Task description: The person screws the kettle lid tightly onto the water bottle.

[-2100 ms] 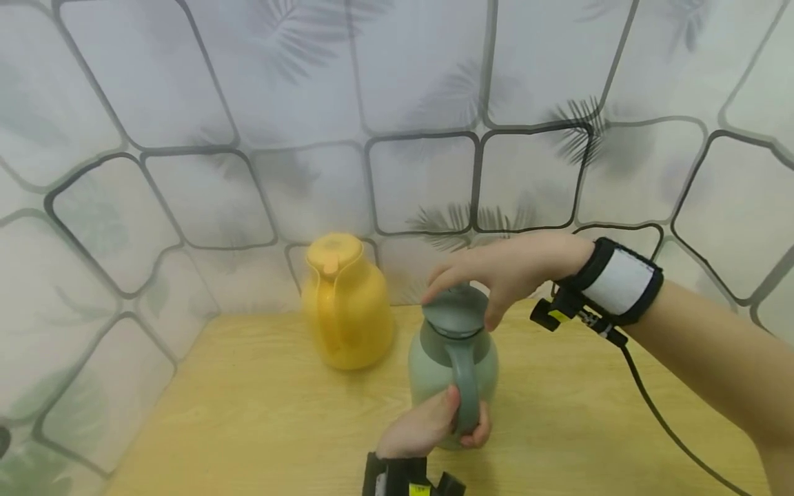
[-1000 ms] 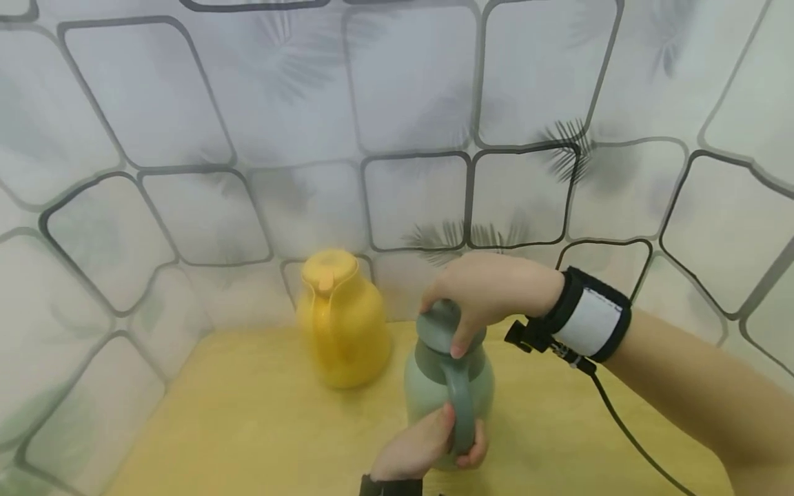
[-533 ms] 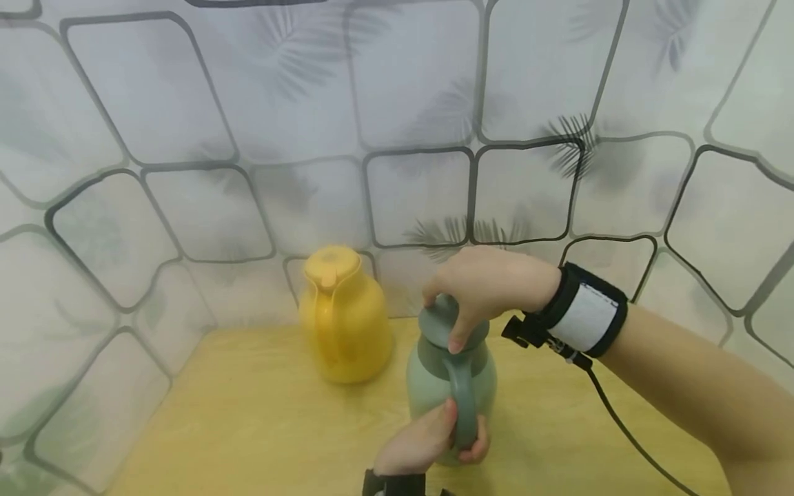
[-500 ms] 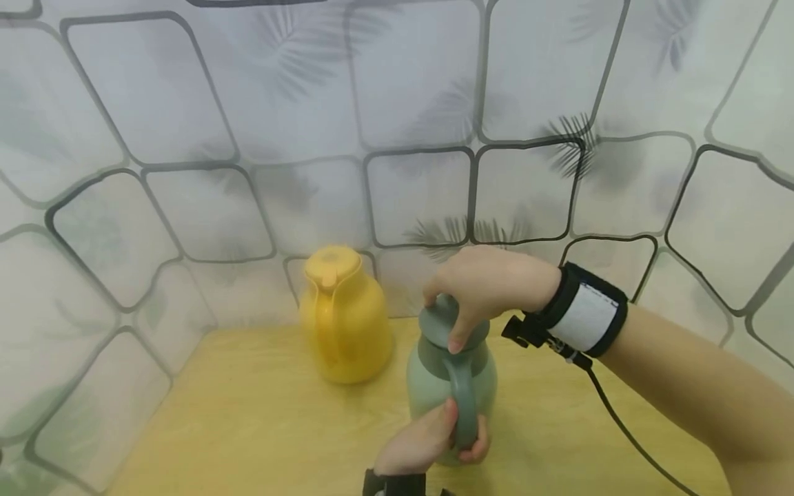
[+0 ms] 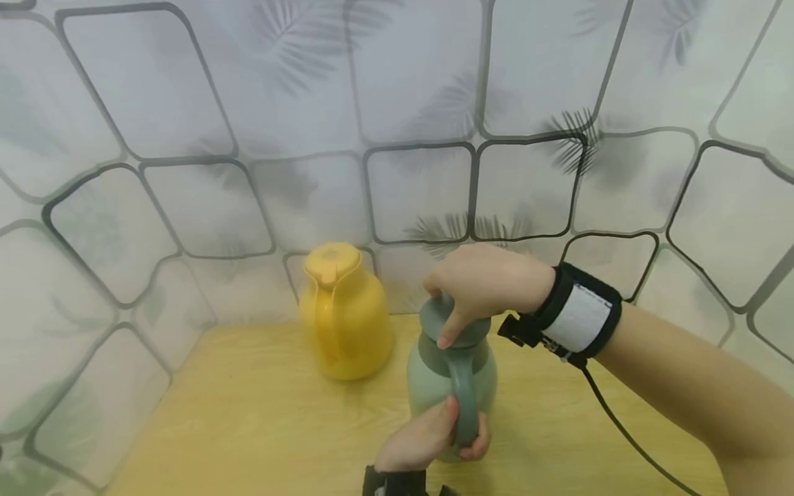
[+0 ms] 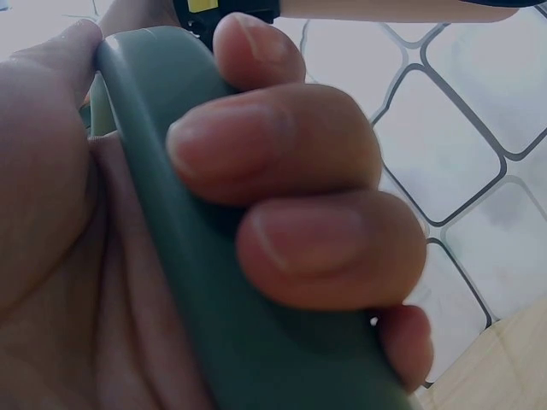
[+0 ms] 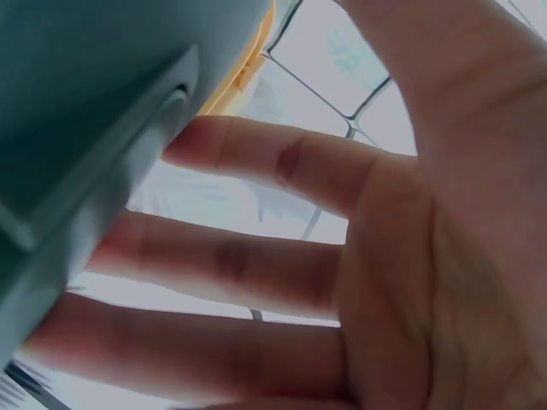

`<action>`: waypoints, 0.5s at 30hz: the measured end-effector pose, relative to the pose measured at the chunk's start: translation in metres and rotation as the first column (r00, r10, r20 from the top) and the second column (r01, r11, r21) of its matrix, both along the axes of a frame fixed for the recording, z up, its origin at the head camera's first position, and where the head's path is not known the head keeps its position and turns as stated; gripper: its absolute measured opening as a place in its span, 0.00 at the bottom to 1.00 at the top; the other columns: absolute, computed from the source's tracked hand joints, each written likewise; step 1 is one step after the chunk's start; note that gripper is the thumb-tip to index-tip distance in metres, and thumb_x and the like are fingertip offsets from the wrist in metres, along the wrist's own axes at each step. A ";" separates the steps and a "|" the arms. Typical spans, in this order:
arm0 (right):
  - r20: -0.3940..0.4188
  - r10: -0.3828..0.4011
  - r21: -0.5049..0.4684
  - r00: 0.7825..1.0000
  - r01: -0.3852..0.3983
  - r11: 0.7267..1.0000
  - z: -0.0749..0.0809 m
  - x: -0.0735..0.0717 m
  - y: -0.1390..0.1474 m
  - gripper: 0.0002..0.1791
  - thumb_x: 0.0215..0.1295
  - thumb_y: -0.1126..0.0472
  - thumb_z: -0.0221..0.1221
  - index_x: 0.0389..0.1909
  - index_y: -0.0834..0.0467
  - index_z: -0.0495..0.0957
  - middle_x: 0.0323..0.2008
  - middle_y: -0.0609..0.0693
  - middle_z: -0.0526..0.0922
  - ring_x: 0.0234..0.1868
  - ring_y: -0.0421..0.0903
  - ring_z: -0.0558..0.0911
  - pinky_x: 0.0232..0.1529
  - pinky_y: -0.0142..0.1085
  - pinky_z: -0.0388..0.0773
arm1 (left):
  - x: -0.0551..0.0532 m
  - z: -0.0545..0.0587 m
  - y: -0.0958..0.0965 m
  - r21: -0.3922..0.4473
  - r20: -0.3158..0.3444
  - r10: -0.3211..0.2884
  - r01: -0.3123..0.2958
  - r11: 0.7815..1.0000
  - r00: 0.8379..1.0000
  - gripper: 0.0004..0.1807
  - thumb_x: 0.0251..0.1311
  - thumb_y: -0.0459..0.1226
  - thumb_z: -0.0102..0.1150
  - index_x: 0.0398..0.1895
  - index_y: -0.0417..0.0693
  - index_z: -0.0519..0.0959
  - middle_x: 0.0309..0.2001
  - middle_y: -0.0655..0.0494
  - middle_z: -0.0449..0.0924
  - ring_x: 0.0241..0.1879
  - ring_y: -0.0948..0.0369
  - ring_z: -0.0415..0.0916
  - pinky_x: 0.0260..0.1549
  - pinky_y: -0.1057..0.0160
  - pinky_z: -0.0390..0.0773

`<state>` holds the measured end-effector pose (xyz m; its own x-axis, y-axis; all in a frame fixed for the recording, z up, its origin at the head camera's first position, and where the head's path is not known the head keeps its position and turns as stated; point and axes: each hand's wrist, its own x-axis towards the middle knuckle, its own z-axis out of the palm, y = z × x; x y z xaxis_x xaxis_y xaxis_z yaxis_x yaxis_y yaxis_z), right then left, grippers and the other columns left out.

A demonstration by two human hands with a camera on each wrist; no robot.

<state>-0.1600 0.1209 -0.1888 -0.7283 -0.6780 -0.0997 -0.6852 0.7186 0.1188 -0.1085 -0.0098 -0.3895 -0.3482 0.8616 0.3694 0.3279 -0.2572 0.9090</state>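
A pale green thermos jug (image 5: 428, 386) stands upright on the table, its darker grey-green handle (image 5: 464, 396) facing me. My left hand (image 5: 417, 435) grips that handle low down; in the left wrist view its fingers (image 6: 291, 145) curl round the green bar. On top sits the grey-green lid (image 5: 465, 332), held from above by my right hand (image 5: 490, 279), thumb on the near side and fingers at the left and far side. In the right wrist view the fingers (image 7: 222, 256) reach to the lid's edge, their tips partly hidden.
A yellow thermos jug (image 5: 350, 324) stands to the left of the green one, near the back of the wooden table (image 5: 248, 413). A patterned curtain (image 5: 422, 193) closes off the back and sides. A black cable (image 5: 633, 434) hangs from the right wrist strap (image 5: 579, 317).
Spread loosely over the lid at first, my right hand has closed its fingers and thumb on it. Lately its thumb has shifted slightly left. The left hand keeps its grip on the handle.
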 end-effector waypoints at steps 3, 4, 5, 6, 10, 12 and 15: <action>-0.011 -0.004 -0.002 1.000 0.004 1.000 0.000 0.000 0.000 0.29 0.39 0.34 0.71 0.33 0.52 0.79 0.26 0.42 0.76 0.25 0.42 0.74 0.28 0.37 0.72 | 0.000 0.000 0.001 0.002 0.002 0.003 -0.003 1.000 1.000 0.46 0.66 0.60 0.01 0.22 0.32 0.64 0.18 0.46 0.61 0.23 0.70 0.60 0.22 0.67 0.63; -0.011 -0.006 -0.005 1.000 0.005 1.000 0.000 0.000 0.000 0.29 0.39 0.33 0.70 0.33 0.52 0.79 0.26 0.42 0.76 0.25 0.42 0.74 0.28 0.37 0.72 | 0.000 0.000 0.001 0.002 0.002 0.004 -0.004 1.000 1.000 0.46 0.66 0.60 0.01 0.22 0.32 0.64 0.18 0.46 0.61 0.22 0.70 0.60 0.22 0.67 0.63; -0.011 -0.006 -0.009 1.000 0.006 1.000 0.000 0.001 0.000 0.29 0.40 0.33 0.70 0.32 0.52 0.79 0.25 0.42 0.76 0.25 0.42 0.74 0.27 0.37 0.72 | 0.000 0.000 0.001 0.004 0.004 0.004 -0.004 1.000 1.000 0.46 0.66 0.60 0.01 0.22 0.31 0.64 0.18 0.46 0.61 0.22 0.70 0.60 0.22 0.67 0.63; -0.011 -0.006 -0.013 1.000 0.006 1.000 0.000 0.001 0.000 0.29 0.40 0.33 0.70 0.32 0.52 0.79 0.26 0.42 0.76 0.25 0.42 0.74 0.27 0.37 0.72 | 0.000 0.000 0.001 0.003 0.006 0.004 -0.004 1.000 1.000 0.47 0.66 0.61 0.01 0.22 0.31 0.64 0.18 0.46 0.61 0.22 0.70 0.60 0.23 0.69 0.63; 0.005 -0.010 -0.030 1.000 0.010 1.000 0.000 0.001 0.001 0.28 0.40 0.34 0.70 0.30 0.52 0.78 0.25 0.42 0.75 0.24 0.42 0.74 0.26 0.36 0.72 | 0.000 0.001 0.001 0.001 0.009 0.000 0.000 1.000 1.000 0.47 0.66 0.61 0.01 0.22 0.31 0.64 0.18 0.45 0.61 0.23 0.70 0.60 0.25 0.72 0.63; 0.013 -0.010 -0.036 1.000 0.011 0.999 0.000 0.000 0.000 0.27 0.40 0.34 0.70 0.28 0.52 0.77 0.24 0.42 0.74 0.23 0.41 0.73 0.26 0.35 0.71 | 0.000 0.000 0.001 0.001 0.016 0.001 -0.001 1.000 1.000 0.46 0.66 0.61 0.02 0.22 0.31 0.64 0.18 0.45 0.61 0.23 0.70 0.60 0.25 0.71 0.62; 0.023 -0.023 -0.038 0.999 0.024 0.999 0.000 -0.001 -0.001 0.27 0.42 0.34 0.70 0.23 0.52 0.73 0.20 0.42 0.69 0.21 0.41 0.69 0.23 0.34 0.67 | 0.000 -0.001 0.001 0.008 0.028 0.004 -0.005 1.000 1.000 0.46 0.66 0.61 0.02 0.22 0.31 0.64 0.18 0.45 0.61 0.22 0.70 0.60 0.24 0.70 0.62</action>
